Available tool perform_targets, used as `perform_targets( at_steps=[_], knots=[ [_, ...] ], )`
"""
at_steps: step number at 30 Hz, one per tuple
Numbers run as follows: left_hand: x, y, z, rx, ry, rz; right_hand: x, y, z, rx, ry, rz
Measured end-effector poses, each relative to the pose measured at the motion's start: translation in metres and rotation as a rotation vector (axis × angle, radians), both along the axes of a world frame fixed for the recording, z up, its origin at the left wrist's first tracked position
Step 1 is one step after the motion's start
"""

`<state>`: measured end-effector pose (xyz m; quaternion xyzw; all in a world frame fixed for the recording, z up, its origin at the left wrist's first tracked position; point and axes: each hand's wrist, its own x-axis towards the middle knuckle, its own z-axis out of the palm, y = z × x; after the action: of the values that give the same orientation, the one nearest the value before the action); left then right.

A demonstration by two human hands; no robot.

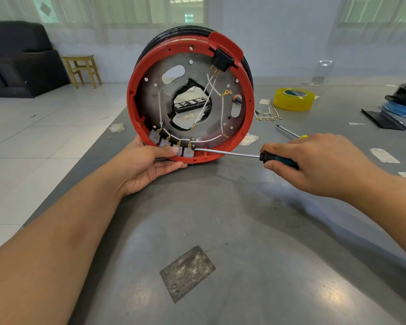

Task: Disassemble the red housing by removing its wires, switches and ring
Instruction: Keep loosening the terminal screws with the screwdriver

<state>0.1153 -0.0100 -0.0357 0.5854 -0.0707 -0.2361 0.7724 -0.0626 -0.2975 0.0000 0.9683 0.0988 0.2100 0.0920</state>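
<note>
Gripping a screwdriver [249,155] by its black-and-teal handle, the right hand [319,164] holds the tool almost level, shaft pointing left, long axis running across the table [220,231]. Its tip sits at the rightmost of four grey switches [171,143] in the housing [190,97]. The left hand [148,164] holds the housing's bottom rim, thumb pressed on the switches, fingers curled under the edge.

The housing stands upright on its rim on the table, open face toward the camera, round axis pointing at the viewer. It lies between the two hands, touching the left one and just left of the right one. Behind its red rim shows a black ring [246,66]. Inside, white wires [209,95] run from a black block [223,59] at top right down to the switches, which line the lower left of the rim.

To the right behind lie a yellow tape roll [293,99], loose wires [268,116] and a second screwdriver [288,132]. The tape's core label is too small to read. A worn sticker [187,273] on the table near the camera bears no readable writing.
</note>
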Motion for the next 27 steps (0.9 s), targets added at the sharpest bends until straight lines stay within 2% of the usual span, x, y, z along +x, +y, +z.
perform_targets(
  at_steps=[27],
  knots=[
    [0.0,-0.001,0.0,-0.02,0.039,0.06,0.004,0.005,-0.019,0.117,-0.01,-0.04]
  ],
)
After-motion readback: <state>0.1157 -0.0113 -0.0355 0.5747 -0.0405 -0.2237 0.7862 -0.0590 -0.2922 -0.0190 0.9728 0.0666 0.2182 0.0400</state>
